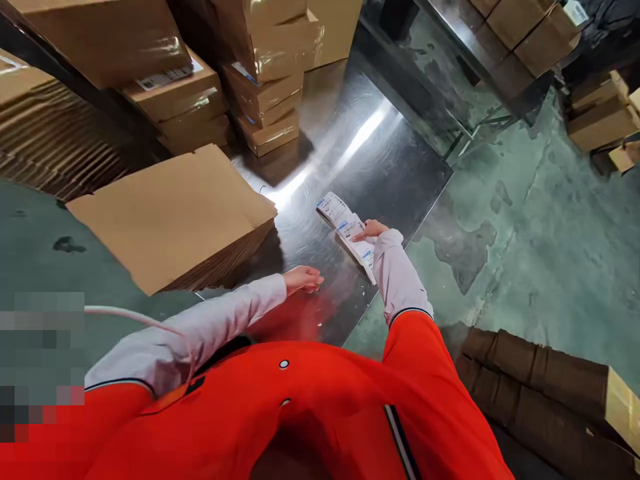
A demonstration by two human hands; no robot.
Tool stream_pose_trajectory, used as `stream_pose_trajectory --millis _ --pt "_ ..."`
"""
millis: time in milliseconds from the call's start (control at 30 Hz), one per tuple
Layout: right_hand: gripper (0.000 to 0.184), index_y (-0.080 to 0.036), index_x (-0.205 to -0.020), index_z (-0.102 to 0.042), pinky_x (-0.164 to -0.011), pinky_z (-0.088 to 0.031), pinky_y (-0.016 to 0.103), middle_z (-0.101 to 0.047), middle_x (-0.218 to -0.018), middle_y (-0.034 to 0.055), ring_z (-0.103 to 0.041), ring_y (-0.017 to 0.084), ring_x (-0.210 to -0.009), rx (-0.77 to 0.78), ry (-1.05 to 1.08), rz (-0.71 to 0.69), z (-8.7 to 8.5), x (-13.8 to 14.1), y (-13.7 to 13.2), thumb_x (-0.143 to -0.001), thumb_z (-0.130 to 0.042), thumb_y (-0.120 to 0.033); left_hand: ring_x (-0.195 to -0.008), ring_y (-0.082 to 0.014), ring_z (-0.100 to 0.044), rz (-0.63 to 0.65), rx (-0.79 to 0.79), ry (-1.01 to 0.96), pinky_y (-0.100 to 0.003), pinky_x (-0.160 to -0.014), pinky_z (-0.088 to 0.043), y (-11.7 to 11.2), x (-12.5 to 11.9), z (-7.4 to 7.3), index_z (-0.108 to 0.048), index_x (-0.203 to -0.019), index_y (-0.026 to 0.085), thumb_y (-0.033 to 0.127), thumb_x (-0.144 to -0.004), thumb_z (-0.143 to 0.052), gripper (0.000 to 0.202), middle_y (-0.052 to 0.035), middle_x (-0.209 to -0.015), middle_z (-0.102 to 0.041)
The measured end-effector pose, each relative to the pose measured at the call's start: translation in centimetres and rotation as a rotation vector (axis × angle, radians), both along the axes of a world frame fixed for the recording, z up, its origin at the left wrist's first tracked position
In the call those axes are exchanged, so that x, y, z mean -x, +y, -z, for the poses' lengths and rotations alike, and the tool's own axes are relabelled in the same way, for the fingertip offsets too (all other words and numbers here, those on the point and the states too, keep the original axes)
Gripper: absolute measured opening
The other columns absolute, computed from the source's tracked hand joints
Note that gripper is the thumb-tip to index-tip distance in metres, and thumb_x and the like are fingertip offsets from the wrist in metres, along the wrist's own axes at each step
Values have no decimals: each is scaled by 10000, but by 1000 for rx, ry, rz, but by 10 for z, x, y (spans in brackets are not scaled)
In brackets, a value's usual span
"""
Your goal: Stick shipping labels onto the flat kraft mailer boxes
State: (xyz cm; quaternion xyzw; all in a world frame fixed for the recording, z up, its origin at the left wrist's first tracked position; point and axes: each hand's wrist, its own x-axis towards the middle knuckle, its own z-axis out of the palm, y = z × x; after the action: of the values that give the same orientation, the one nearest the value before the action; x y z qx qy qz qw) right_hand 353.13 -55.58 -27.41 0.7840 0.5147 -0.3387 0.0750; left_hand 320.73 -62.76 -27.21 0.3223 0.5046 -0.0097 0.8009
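A folded strip of printed shipping labels (344,225), white with blue marks and black print, lies along the steel table (400,160). My right hand (371,231) is on its near half, fingers closed over the strip's edge; the cuff hides part of the lower end. Left of the strip, above the table's near part, is my left hand (303,279), its fingers curled together and nothing visible in them. It does not touch the labels. Further left sits a stack of flat cardboard sheets (175,207).
Taped cardboard boxes (275,80) are stacked at the table's far left. More flattened cardboard (55,127) stands at the left edge. Across the floor, another table bears boxes (525,33). Brown cartons (540,387) lie at the lower right.
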Motion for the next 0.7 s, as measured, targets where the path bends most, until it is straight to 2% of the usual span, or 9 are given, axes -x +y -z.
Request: stream_pose_trajectory --millis 67,133,233,333,433,533,633,700 --pt "801 -87 -1123 -701 -919 -537 334 -710 -1224 197 -671 311 -1131 61 -12 0 2 5 1 -518 -981 -531 -1064 -296 -696 -133 27 18 -358 -913 -513 12 -26 12 -648 -1202 139 210 -602 -914 660 -117 -990 -753" --pt "829 -81 -1136 -686 -884 -542 312 -724 -1192 184 -681 295 -1097 63 47 27 3 11 -1 -484 -1001 -485 -1237 -316 -638 -195 26 4 -376 -1001 -490 21 -46 21 -595 -1329 135 185 -628 -905 768 -170 -1170 -734" --pt "720 -105 -1082 -703 -848 -546 294 -764 -1085 125 -695 263 -1028 -18 230 84 5 21 -12 -491 -1002 -387 -1322 -319 -595 -247 38 -18 -391 -1044 -477 26 -66 28 -561 -1381 129 182 -651 -899 806 -210 -1284 -694" --pt "536 -131 -955 -742 -842 -561 310 -785 -960 75 -708 244 -959 -55 482 172 10 33 -31 -509 -971 -320 -1301 -304 -615 -279 35 -53 -407 -1082 -451 24 -75 31 -642 -1246 155 198 -641 -917 666 -163 -1220 -736" --pt "520 -132 -925 -749 -847 -580 343 -792 -911 66 -727 239 -897 -77 781 359 15 52 -53 -470 -950 -285 -1241 -323 -647 -300 21 -76 -447 -1096 -437 19 -71 30 -699 -1017 163 237 -616 -945 476 -114 -1055 -782" --pt "586 -130 -958 -742 -919 -583 393 -800 -964 90 -740 264 -936 -96 991 508 17 80 -73 -433 -948 -288 -1195 -335 -670 -356 -12 -128 -437 -1049 -482 13 -59 26 -711 -1006 166 283 -575 -971 517 -98 -1018 -789" --pt "633 -131 -1017 -726 -988 -568 432 -792 -1042 109 -723 287 -1022 -199 935 572 7 116 -94 -485 -949 -393 -1107 -342 -712 -403 -34 -275 -442 -986 -541 8 -41 23 -709 -1069 162 317 -470 -1003 686 -119 -1060 -786" --pt "673 -137 -1097 -709 -1015 -560 435 -773 -1113 119 -699 289 -1087 -292 903 515 -10 137 -108 -584 -914 -521 -1058 -352 -729 -366 -26 -375 -469 -967 -558 9 -25 21 -699 -1060 155 292 -425 -1002 717 -129 -1037 -786"
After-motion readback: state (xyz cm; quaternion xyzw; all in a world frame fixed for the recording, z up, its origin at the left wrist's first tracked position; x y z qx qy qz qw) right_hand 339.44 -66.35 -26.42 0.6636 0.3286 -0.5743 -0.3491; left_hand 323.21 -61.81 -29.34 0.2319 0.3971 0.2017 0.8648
